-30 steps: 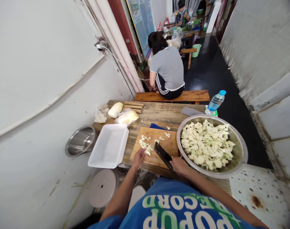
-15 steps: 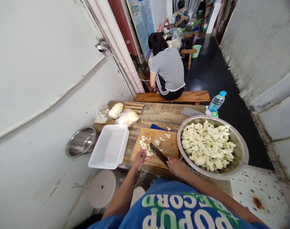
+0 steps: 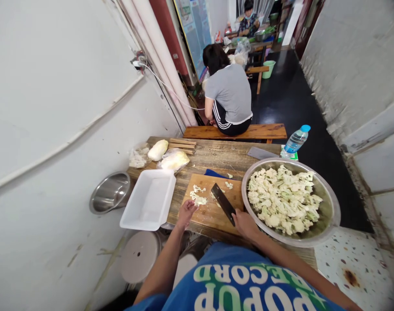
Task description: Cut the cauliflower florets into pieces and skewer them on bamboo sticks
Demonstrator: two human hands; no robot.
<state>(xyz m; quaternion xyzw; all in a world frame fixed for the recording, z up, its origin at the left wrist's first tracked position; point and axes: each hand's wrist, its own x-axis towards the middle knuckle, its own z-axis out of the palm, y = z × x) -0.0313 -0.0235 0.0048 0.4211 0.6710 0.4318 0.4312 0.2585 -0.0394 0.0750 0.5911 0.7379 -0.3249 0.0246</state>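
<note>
Head view: blue shirt (image 3: 227,250) at lower edge carries large pale lettering, upside down to the camera; RECORD legible, POPUP below it partly cut off by the frame. Bottle (image 3: 294,144) beyond the bowl: clear plastic, blue cap, blue label, print too small to read. Cauliflower pieces (image 3: 200,201) lie on the left part of the cutting board (image 3: 209,218), cream-white, small, knobbly at the edges, with crumbs scattered beside them. Larger heap of cut florets (image 3: 281,198), cream with pale green stems, fills most of a wide, round metal bowl (image 3: 326,216) just right of the board. Hands apart. Right hand (image 3: 244,223) closed around the handle of a knife (image 3: 221,201): dark, broad, near-rectangular blade, slanting over the board. Left hand (image 3: 185,214) at the board's left edge, fingers bent, tips at the near pieces; cannot tell whether one is pinched. Board: light wood, smooth, rectangular, on a worktop (image 3: 222,155) of brown, streaked wood grain. Left of it, white rectangular tray (image 3: 148,196), sloping walls, rounded corners. Behind the tray, pale oval vegetable (image 3: 158,150) beside another in clear, creased film.
</note>
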